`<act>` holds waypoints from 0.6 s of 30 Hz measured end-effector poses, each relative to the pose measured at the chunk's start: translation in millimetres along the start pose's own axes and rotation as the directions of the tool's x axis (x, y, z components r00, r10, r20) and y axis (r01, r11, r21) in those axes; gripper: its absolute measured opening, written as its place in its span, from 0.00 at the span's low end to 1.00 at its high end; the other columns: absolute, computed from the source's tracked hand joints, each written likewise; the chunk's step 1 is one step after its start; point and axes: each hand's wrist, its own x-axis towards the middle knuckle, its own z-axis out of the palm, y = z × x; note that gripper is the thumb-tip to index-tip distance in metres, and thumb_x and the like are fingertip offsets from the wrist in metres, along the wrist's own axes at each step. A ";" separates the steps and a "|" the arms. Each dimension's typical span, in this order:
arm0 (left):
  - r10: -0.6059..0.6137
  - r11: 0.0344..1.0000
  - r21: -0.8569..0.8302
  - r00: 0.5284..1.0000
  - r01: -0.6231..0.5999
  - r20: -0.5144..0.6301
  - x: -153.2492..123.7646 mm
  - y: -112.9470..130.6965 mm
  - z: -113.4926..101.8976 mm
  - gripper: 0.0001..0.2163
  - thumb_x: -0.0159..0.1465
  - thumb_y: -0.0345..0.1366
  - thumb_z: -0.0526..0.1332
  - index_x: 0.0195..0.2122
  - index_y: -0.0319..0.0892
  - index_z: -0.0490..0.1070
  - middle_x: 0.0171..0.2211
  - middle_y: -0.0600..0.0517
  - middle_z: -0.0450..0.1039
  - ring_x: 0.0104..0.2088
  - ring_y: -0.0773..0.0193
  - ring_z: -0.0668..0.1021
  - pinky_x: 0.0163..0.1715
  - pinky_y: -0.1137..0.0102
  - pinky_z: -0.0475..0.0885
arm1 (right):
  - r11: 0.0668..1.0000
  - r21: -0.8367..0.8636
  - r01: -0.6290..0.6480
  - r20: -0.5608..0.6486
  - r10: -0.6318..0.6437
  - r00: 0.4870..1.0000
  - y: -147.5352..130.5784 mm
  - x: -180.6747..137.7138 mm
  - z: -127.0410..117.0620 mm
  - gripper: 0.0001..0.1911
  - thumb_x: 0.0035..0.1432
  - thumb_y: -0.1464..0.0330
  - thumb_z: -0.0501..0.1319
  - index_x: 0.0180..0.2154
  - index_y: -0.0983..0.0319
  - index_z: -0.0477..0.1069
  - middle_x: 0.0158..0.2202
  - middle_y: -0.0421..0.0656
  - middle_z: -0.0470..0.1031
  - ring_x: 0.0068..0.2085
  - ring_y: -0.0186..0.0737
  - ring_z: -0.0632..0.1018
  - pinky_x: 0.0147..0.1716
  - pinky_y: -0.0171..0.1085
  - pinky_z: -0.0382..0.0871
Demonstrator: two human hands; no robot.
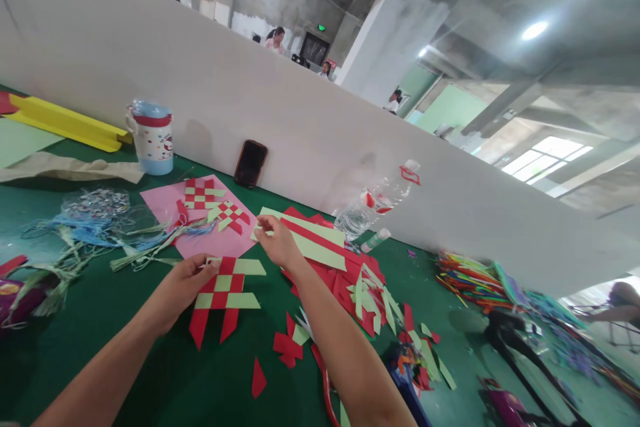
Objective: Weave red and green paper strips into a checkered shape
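My left hand pinches the upper left corner of a woven paper piece of red and pale green strips, with loose pointed ends at its right and bottom. My right hand is closed, thumb and fingertips together, at the left end of some pale green paper strips. Whether anything is between those fingertips, I cannot make out. Behind my hands, two smaller woven pieces, one squarish and one fish-like, lie on a pink paper sheet. Red-handled scissors are partly hidden under my right forearm.
On the green table lie red and green paper scraps, tassels and bundled colourful strips. A cup, a phone, a tilted plastic bottle and a glue stick are near the white partition. People sit beyond it.
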 end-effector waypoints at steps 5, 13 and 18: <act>0.032 0.999 -0.013 0.999 -0.032 -0.019 2.5 0.8 -2.5 0.29 0.52 0.54 0.75 0.49 0.46 0.72 0.37 0.51 0.85 0.38 0.49 0.87 0.37 0.60 0.81 | 0.968 -0.250 -0.021 0.071 0.040 0.997 1.1 70.5 33.6 0.17 0.70 0.63 0.65 0.57 0.61 0.72 0.57 0.48 0.75 0.53 0.48 0.79 0.52 0.51 0.77; 0.045 0.998 -0.043 0.996 -0.048 -0.071 8.1 -1.5 -4.7 0.35 0.47 0.47 0.78 0.54 0.45 0.69 0.45 0.47 0.84 0.47 0.48 0.85 0.43 0.61 0.81 | 0.879 -0.470 -0.079 0.109 0.147 0.983 8.0 109.8 64.9 0.19 0.70 0.61 0.65 0.58 0.61 0.71 0.58 0.49 0.74 0.53 0.49 0.79 0.51 0.52 0.78; 0.019 0.997 -0.076 0.998 -0.023 -0.063 9.1 0.2 -2.6 0.40 0.46 0.45 0.78 0.59 0.44 0.66 0.45 0.46 0.84 0.46 0.47 0.85 0.44 0.58 0.82 | 0.884 -0.443 -0.147 0.123 0.223 0.967 14.9 120.3 65.2 0.19 0.70 0.61 0.65 0.58 0.61 0.71 0.58 0.49 0.74 0.52 0.49 0.79 0.50 0.51 0.78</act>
